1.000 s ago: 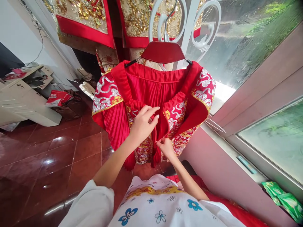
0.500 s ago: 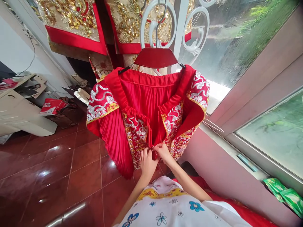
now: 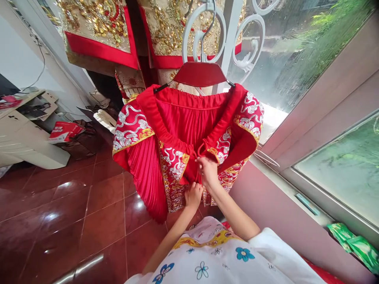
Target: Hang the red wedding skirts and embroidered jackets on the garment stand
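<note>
A red pleated skirt (image 3: 145,177) with silver and gold embroidery hangs by its waistband from a dark red hanger (image 3: 199,74) in front of me. Red cords (image 3: 201,150) come out of the gathered waistband ends at the middle. Up close to the waistband, my right hand (image 3: 209,172) pinches the cords, thumb and fingers pressed together. Slightly lower and to the left, my left hand (image 3: 194,195) is closed on the hanging part of the cords. The fingers cover most of what lies between them.
Gold-beaded garments (image 3: 100,23) hang behind the hanger. White scrollwork metal (image 3: 246,43) stands before the window at right. A ledge (image 3: 284,173) with green packets (image 3: 352,242) runs along the right side. A pale desk (image 3: 35,142) and a red box (image 3: 65,131) are at left.
My right hand has moved up toward the waistband, drawing its two ends nearer each other. My left hand stays low, now apart from the right and a little further right than before.
</note>
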`<state>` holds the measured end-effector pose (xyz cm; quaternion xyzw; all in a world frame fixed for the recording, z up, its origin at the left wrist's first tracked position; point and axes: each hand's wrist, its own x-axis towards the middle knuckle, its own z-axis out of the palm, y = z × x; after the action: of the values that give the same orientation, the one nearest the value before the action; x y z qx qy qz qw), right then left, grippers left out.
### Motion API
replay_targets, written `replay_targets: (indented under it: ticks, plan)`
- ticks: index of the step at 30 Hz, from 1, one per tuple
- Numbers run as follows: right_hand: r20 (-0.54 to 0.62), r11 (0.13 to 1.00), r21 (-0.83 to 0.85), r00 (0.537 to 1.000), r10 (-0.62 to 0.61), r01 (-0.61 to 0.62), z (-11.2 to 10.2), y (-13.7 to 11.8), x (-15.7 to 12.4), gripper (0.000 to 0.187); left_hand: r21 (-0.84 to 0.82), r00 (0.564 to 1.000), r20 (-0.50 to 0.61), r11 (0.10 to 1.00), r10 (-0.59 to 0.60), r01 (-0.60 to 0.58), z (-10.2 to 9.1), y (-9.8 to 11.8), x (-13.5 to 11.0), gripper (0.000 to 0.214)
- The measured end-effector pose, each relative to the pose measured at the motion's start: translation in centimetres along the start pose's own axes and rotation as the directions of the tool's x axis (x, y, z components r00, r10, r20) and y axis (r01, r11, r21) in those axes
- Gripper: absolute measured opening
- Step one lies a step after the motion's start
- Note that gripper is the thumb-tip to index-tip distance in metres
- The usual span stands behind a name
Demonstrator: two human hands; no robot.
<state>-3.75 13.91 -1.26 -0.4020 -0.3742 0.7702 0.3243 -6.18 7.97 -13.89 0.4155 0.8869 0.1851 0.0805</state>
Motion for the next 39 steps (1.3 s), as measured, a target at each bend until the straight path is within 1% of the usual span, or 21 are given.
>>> replay_targets:
  ticks: [4,7,11,15,16,18,20,21,22,23,24,25,26,27,28,29,30,32,34,36,39]
  plan:
    - [0.043,0.989,0.096,0.992,-0.116,0.112,2.8,-5.0,-1.2,0.011,-0.025,1.0,0.011,1.0,0.02,-0.019,-0.3,0.9,0.0,0.029]
    - [0.068,0.978,0.181,0.99,-0.122,0.108,4.6,-6.9,-2.4,0.013,-0.038,1.0,0.01,0.999,0.01,-0.01,-1.2,1.5,0.4,0.03]
    - [0.041,0.957,0.271,0.992,-0.117,0.101,5.5,-6.7,-3.4,0.012,-0.06,0.999,0.027,0.998,-0.02,0.022,-2.6,1.7,1.2,0.029]
    - [0.039,0.952,0.221,0.974,-0.225,0.211,4.5,-5.0,-3.2,0.016,-0.092,0.997,0.061,0.994,-0.045,0.05,-3.4,1.6,1.7,0.027]
    - [0.076,0.959,0.188,0.97,-0.231,0.213,4.0,-4.6,-3.2,0.017,-0.105,0.996,0.075,0.993,-0.041,0.049,-3.6,1.5,1.7,0.026]
    - [0.232,0.986,0.049,0.958,-0.167,0.16,2.5,-4.0,-3.5,0.02,-0.137,0.994,0.112,0.99,-0.018,0.033,-4.7,1.3,1.6,0.022]
    - [0.427,0.968,-0.2,0.903,-0.056,0.154,0.8,-4.0,-4.2,0.021,-0.174,0.99,0.141,0.985,0.02,0.005,-6.6,1.2,1.1,0.019]
    - [0.479,0.925,-0.307,0.876,-0.053,0.224,0.0,-4.2,-4.6,0.021,-0.192,0.989,0.146,0.981,0.039,-0.01,-7.9,1.3,0.7,0.019]
    - [0.49,0.862,-0.377,0.863,-0.124,0.338,-0.6,-4.5,-4.8,0.02,-0.209,0.988,0.144,0.978,0.056,-0.025,-9.3,1.5,0.4,0.02]
    - [0.461,0.775,-0.421,0.847,-0.264,0.471,-0.9,-4.9,-4.9,0.019,-0.226,0.991,0.115,0.973,0.069,-0.042,-10.8,1.8,0.1,0.022]
    - [0.4,0.665,-0.457,0.805,-0.439,0.59,-1.0,-5.4,-4.7,0.018,-0.242,0.996,0.053,0.968,0.076,-0.061,-12.4,2.3,0.0,0.024]
    - [0.333,0.549,-0.498,0.732,-0.594,0.672,-0.9,-5.9,-4.3,0.018,-0.252,0.996,-0.039,0.964,0.076,-0.084,-13.7,3.0,-0.1,0.025]
    - [0.292,0.446,-0.545,0.659,-0.693,0.71,-0.6,-6.5,-3.7,0.018,-0.254,0.986,-0.15,0.961,0.07,-0.107,-14.9,3.7,0.1,0.025]
    - [0.291,0.367,-0.593,0.615,-0.732,0.717,-0.1,-7.0,-3.0,0.018,-0.244,0.965,-0.254,0.962,0.062,-0.126,-15.8,4.4,0.5,0.024]
    - [0.312,0.309,-0.64,0.605,-0.733,0.704,0.5,-7.4,-2.2,0.019,-0.223,0.941,-0.335,0.966,0.053,-0.134,-16.4,5.1,1.0,0.025]
    - [0.335,0.26,-0.69,0.617,-0.712,0.675,1.1,-7.8,-1.4,0.019,-0.193,0.924,-0.38,0.973,0.045,-0.127,-16.7,5.7,1.6,0.026]
    - [0.347,0.211,-0.746,0.639,-0.687,0.631,1.7,-8.1,-0.7,0.021,-0.157,0.92,-0.389,0.982,0.035,-0.104,-16.8,6.2,2.3,0.029]
    - [0.335,0.1,-0.852,0.683,-0.649,0.513,2.6,-8.7,0.3,0.024,-0.084,0.926,-0.378,0.996,0.0,-0.034,-16.7,6.8,3.7,0.032]
    - [0.336,-0.003,-0.906,0.713,-0.616,0.424,3.1,-9.0,0.7,0.025,-0.019,0.927,-0.373,1.0,-0.029,0.023,-16.5,6.8,4.9,0.031]
    - [0.366,-0.074,-0.913,0.725,-0.584,0.402,3.2,-9.2,0.9,0.023,0.028,0.927,-0.372,0.998,-0.042,0.056,-16.5,6.5,6.0,0.032]
    - [0.392,-0.118,-0.91,0.726,-0.565,0.398,3.0,-9.2,1.0,0.025,0.046,0.926,-0.373,0.996,-0.053,0.075,-16.4,6.1,7.3,0.033]
